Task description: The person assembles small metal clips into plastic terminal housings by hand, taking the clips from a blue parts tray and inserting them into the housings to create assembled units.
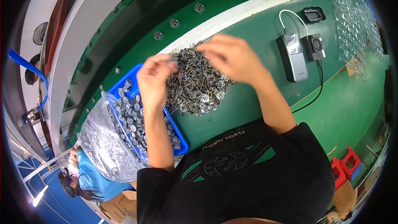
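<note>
My left hand is closed above the right edge of a blue tray, its fingertips pinching what looks like a small grey cap. Many similar grey caps fill the tray. Across from it, my right hand reaches over the far side of a heap of small metal parts with thin pins. Its thumb and fingers are pinched together near a dark small piece, too blurred to name. The heap lies on the green table between my two hands.
Beyond a white rail, small parts stand spaced along a green belt. A grey power bank with cables and a black device lie on the right, near bubble wrap. Left are a plastic bag and a person in blue.
</note>
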The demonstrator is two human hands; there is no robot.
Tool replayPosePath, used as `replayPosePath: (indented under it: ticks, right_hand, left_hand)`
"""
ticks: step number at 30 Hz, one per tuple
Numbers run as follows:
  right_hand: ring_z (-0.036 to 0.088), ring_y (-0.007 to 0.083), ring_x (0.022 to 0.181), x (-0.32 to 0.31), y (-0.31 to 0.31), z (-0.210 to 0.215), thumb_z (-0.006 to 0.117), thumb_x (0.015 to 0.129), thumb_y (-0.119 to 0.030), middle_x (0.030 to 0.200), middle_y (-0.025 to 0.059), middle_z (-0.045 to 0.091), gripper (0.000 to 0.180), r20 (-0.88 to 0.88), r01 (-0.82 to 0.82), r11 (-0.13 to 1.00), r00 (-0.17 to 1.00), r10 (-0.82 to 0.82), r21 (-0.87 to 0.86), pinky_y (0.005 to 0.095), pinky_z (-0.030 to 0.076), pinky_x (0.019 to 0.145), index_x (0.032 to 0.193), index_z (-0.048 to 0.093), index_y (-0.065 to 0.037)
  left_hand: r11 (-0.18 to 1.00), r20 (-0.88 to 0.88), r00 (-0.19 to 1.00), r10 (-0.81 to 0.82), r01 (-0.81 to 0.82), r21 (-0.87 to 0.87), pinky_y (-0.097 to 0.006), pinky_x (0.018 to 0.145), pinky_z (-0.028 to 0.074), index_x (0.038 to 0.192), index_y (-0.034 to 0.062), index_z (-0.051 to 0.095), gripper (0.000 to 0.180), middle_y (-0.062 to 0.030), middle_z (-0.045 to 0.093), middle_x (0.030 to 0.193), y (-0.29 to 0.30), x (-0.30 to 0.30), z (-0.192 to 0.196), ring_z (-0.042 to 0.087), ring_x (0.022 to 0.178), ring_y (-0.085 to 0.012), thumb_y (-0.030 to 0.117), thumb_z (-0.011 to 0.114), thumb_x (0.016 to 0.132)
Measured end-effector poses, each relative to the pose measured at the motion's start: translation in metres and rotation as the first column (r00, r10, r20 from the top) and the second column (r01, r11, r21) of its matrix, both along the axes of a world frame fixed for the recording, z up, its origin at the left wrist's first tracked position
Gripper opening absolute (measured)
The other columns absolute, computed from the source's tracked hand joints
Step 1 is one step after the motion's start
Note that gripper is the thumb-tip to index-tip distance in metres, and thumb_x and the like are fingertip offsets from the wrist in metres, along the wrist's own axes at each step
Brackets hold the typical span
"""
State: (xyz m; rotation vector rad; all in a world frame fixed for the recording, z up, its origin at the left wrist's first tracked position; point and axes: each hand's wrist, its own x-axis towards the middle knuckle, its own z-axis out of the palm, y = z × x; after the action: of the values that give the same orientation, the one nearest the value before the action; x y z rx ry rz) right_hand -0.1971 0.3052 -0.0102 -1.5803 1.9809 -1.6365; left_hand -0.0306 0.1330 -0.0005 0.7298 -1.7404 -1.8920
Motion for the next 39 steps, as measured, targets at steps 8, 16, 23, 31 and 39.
replayPosePath:
  ticks: [8,16,23,31,39]
  right_hand:
    - [0.064,0.0321,0.087,-0.058,0.046,-0.007,0.066,0.078,-0.012,0.086,0.0116,0.064,0.017,-0.216,0.328,0.742,0.944,-0.248,0.584,0.043,0.051,0.077,0.094,0.073,-0.008]
    - [0.063,0.0308,0.074,-0.05,0.035,-0.005,0.068,0.082,-0.01,0.08,0.0129,0.066,0.015,-0.236,0.331,0.759,0.943,-0.237,0.561,0.0415,0.049,0.068,0.096,0.073,-0.006]
    - [0.065,0.0244,0.069,-0.044,0.027,0.0,0.066,0.084,-0.008,0.084,0.014,0.069,0.015,0.048,0.325,0.894,0.933,-0.356,0.31,0.0332,0.051,0.068,0.096,0.071,0.0]
    - [0.057,0.016,0.065,-0.026,0.01,-0.002,0.065,0.083,0.003,0.08,0.0081,0.06,0.019,0.112,0.298,0.938,0.941,-0.32,0.175,0.0307,0.046,0.06,0.099,0.071,-0.003]
    - [0.061,0.0106,0.077,0.008,0.002,0.008,0.07,0.082,0.005,0.092,0.0043,0.064,0.019,0.371,-0.062,0.991,0.923,0.102,-0.12,0.0226,0.048,0.064,0.097,0.075,-0.004]
  left_hand:
    - [0.669,0.4,0.774,0.492,-0.042,-0.742,-0.031,0.078,0.054,0.102,0.0027,0.074,0.025,-0.0099,0.074,0.088,-0.106,-0.02,-0.015,0.071,0.082,-0.0209,0.019,0.074,0.083]
    - [0.74,0.552,0.708,0.44,0.063,-0.67,-0.034,0.083,0.053,0.1,0.0086,0.076,0.026,-0.0115,0.075,0.094,-0.135,-0.013,-0.038,0.072,0.09,-0.0254,0.026,0.072,0.082]
    - [0.53,0.554,0.349,0.756,0.169,-0.831,-0.042,0.09,0.053,0.108,0.0075,0.071,0.038,-0.0174,0.071,0.106,-0.154,0.016,-0.011,0.068,0.101,-0.0344,0.035,0.068,0.082]
    - [0.603,0.682,0.357,0.638,0.319,-0.731,-0.043,0.088,0.054,0.113,0.0046,0.069,0.043,-0.0217,0.071,0.103,-0.179,0.051,-0.028,0.068,0.099,-0.0366,0.032,0.07,0.08]
    - [0.928,0.286,0.957,0.048,0.063,-0.366,-0.027,0.077,0.054,0.108,-0.0014,0.066,0.034,-0.0108,0.057,0.111,-0.043,0.027,0.033,0.067,0.086,-0.0163,-0.009,0.062,0.075]
